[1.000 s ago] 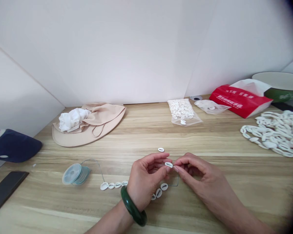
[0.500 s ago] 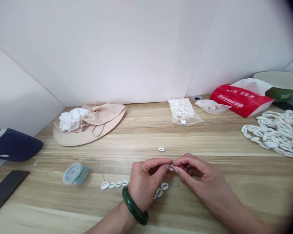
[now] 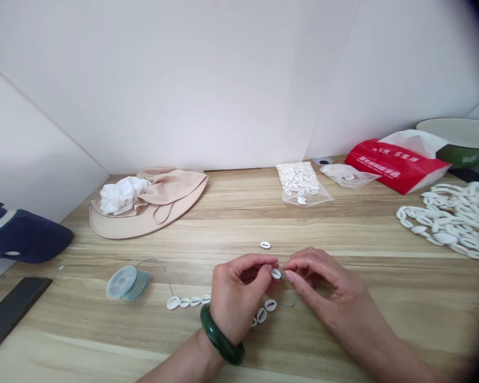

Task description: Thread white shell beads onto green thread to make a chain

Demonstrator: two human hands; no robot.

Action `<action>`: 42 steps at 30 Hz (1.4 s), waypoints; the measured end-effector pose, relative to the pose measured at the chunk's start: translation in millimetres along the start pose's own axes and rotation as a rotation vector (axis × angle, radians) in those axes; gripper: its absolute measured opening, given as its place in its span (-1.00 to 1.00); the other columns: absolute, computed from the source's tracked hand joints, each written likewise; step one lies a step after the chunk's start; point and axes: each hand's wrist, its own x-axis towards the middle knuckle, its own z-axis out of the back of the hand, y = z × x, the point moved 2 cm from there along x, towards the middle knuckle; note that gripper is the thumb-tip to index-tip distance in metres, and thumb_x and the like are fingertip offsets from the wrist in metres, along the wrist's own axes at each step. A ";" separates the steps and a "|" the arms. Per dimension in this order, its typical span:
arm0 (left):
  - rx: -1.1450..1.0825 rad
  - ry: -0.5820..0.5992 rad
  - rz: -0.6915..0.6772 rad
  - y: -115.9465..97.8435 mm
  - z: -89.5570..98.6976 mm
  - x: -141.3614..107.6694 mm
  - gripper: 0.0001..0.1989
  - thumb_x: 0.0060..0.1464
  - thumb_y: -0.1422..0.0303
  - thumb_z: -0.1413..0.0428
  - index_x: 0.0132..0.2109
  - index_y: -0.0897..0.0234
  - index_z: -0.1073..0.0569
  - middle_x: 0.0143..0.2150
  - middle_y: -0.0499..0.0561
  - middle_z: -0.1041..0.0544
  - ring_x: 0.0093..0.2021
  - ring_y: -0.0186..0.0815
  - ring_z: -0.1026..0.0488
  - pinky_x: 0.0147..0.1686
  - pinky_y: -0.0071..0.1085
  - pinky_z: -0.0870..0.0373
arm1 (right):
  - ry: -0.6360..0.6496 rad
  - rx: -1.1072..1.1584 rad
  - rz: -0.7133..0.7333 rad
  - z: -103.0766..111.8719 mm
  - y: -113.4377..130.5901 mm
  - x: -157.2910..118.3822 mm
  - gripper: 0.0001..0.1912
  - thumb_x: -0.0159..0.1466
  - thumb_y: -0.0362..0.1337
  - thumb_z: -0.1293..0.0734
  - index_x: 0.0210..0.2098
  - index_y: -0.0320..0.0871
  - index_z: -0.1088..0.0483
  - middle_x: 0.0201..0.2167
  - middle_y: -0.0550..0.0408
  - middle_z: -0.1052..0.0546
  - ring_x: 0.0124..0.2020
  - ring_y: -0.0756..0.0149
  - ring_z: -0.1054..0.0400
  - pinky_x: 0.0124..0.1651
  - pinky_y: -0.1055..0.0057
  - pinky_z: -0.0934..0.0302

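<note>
left hand [image 3: 235, 293] pinching a small white oval shell [image 3: 277, 274] in its fingers [image 3: 259, 259], right hand [image 3: 329, 282] gripping thin grey-blue cord [image 3: 287, 305] just to the right!

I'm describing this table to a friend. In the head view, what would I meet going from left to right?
Dark blue cap → thread spool → left hand → the shell in its fingertips → right hand → heap of strung shells.

Wood-grain bench [image 3: 231, 223] carries spool [image 3: 127, 283], shell strand [image 3: 184, 302], loose shell [image 3: 265, 245], shell bag [image 3: 298, 179], tan hat [image 3: 167, 194], red pack [image 3: 395, 166], shell heap [image 3: 459, 218].
</note>
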 end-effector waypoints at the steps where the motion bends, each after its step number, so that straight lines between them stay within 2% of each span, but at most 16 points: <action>1: -0.004 0.004 -0.005 0.8 -0.5 -0.6 -0.84 0.00 0.37 -0.16 -0.25 0.30 -0.58 -0.32 0.08 -0.62 -0.37 -0.25 -0.54 -0.34 -0.41 -0.49 | 0.007 -0.011 -0.004 -1.2 -0.1 -0.3 -0.90 0.24 -0.28 -0.24 -0.38 -0.08 -0.38 -0.40 0.09 -0.45 -0.36 0.30 -0.32 -0.35 0.40 -0.26; 6: 0.024 0.030 -0.039 3.0 -3.6 -3.9 -0.75 0.03 0.36 -0.14 -0.11 0.25 -0.54 -0.31 0.05 -0.62 -0.34 -0.25 -0.55 -0.30 -0.42 -0.49 | 0.040 -0.013 -0.046 -7.9 -0.9 -2.5 -0.90 0.24 -0.32 -0.23 -0.41 -0.09 -0.34 -0.44 0.12 -0.41 -0.41 0.34 -0.31 -0.37 0.40 -0.24; 12: 0.005 0.012 -0.067 0.3 -3.3 -3.7 -0.57 0.04 0.36 -0.14 0.10 0.20 -0.40 -0.28 0.03 -0.62 -0.32 -0.27 -0.54 -0.26 -0.39 -0.49 | 0.070 0.005 -0.046 -8.9 1.1 -3.6 -0.89 0.24 -0.36 -0.22 -0.38 -0.10 -0.35 -0.38 0.10 -0.43 -0.33 0.32 -0.32 -0.36 0.41 -0.24; 19: 0.012 0.007 -0.128 -1.9 -4.3 -7.3 -0.56 0.04 0.35 -0.15 0.11 0.17 -0.40 -0.25 0.01 -0.62 -0.30 -0.27 -0.55 -0.21 -0.38 -0.49 | 0.025 0.102 -0.133 -10.2 2.5 -2.2 -0.90 0.22 -0.32 -0.25 -0.42 -0.10 -0.37 -0.39 0.11 -0.45 -0.35 0.32 -0.32 -0.34 0.42 -0.24; 21: -0.072 0.022 -0.117 -2.6 -5.2 -7.4 -0.56 0.04 0.35 -0.15 0.11 0.17 -0.39 -0.21 0.04 -0.61 -0.24 -0.24 -0.54 -0.17 -0.35 -0.49 | 0.007 0.165 -0.178 -9.8 2.6 -0.9 -0.89 0.21 -0.29 -0.25 -0.44 -0.10 -0.37 -0.43 0.13 -0.45 -0.38 0.34 -0.33 -0.35 0.44 -0.25; 23: -0.225 0.044 -0.049 -3.0 -6.5 -6.3 -0.51 0.01 0.35 -0.18 0.13 0.19 -0.37 -0.13 0.09 -0.58 -0.18 -0.20 -0.53 -0.16 -0.30 -0.49 | -0.031 0.239 -0.241 -7.6 1.9 0.6 -0.87 0.20 -0.24 -0.27 -0.45 -0.11 -0.37 -0.47 0.14 -0.44 -0.44 0.36 -0.33 -0.40 0.47 -0.25; 25: -0.360 0.065 0.058 -2.7 -8.2 -4.6 -0.45 -0.09 0.38 -0.25 0.10 0.22 -0.38 -0.04 0.13 -0.53 -0.16 -0.18 -0.53 -0.15 -0.28 -0.48 | -0.080 0.310 -0.308 -4.5 0.9 1.9 -0.85 0.17 -0.19 -0.30 -0.46 -0.12 -0.37 -0.50 0.16 -0.43 -0.50 0.38 -0.32 -0.46 0.50 -0.24; 28: -0.422 0.108 0.196 -0.5 -10.7 -2.7 -0.50 -0.18 0.42 -0.30 -0.01 0.33 -0.46 -0.10 0.17 -0.56 -0.18 -0.20 -0.53 -0.08 -0.29 -0.41 | -0.130 0.386 -0.363 -1.0 0.6 3.2 -0.82 0.11 -0.14 -0.34 -0.47 -0.12 -0.37 -0.53 0.17 -0.43 -0.54 0.40 -0.31 -0.48 0.51 -0.25; 30: -0.393 0.111 0.196 1.0 -11.1 -1.5 -0.64 -0.19 0.42 -0.30 -0.15 0.38 -0.54 -0.13 0.18 -0.56 -0.12 -0.19 -0.50 -0.04 -0.31 -0.36 | -0.144 0.411 -0.365 -0.1 1.7 3.6 -0.82 0.10 -0.14 -0.35 -0.48 -0.12 -0.38 -0.54 0.18 -0.43 -0.55 0.41 -0.31 -0.47 0.52 -0.25; 33: -0.328 0.095 0.126 1.7 -10.4 0.0 -0.82 -0.20 0.42 -0.30 -0.35 0.39 -0.57 -0.03 0.17 -0.51 -0.05 -0.17 -0.45 -0.02 -0.36 -0.33 | -0.117 0.422 -0.354 -0.6 3.5 3.7 -0.82 0.10 -0.14 -0.35 -0.48 -0.13 -0.39 -0.53 0.18 -0.43 -0.55 0.43 -0.30 -0.47 0.53 -0.26; 37: -0.331 0.108 0.136 -1.1 -9.9 0.6 -0.81 -0.13 0.39 -0.28 -0.31 0.39 -0.55 -0.19 0.14 -0.58 -0.18 -0.23 -0.51 -0.09 -0.35 -0.38 | -0.087 0.437 -0.350 -0.4 2.8 3.8 -0.82 0.10 -0.14 -0.35 -0.46 -0.12 -0.40 -0.51 0.16 -0.44 -0.54 0.41 -0.33 -0.45 0.52 -0.29; 41: -0.374 0.095 0.151 -5.8 -8.6 1.3 -0.79 -0.12 0.37 -0.27 -0.31 0.40 -0.50 -0.34 0.10 -0.59 -0.29 -0.25 -0.54 -0.19 -0.35 -0.46 | -0.171 0.414 -0.269 6.6 3.8 3.4 -0.85 0.11 -0.16 -0.36 -0.47 -0.11 -0.40 -0.30 0.05 -0.50 -0.23 0.26 -0.40 -0.22 0.45 -0.31; 42: -0.375 0.090 0.142 -6.5 -8.3 1.7 -0.79 -0.13 0.38 -0.28 -0.32 0.40 -0.48 -0.36 0.08 -0.59 -0.31 -0.26 -0.54 -0.22 -0.36 -0.47 | -0.187 0.422 -0.269 8.8 4.7 3.0 -0.85 0.12 -0.16 -0.36 -0.47 -0.11 -0.39 -0.25 0.04 -0.51 -0.21 0.25 -0.39 -0.21 0.44 -0.30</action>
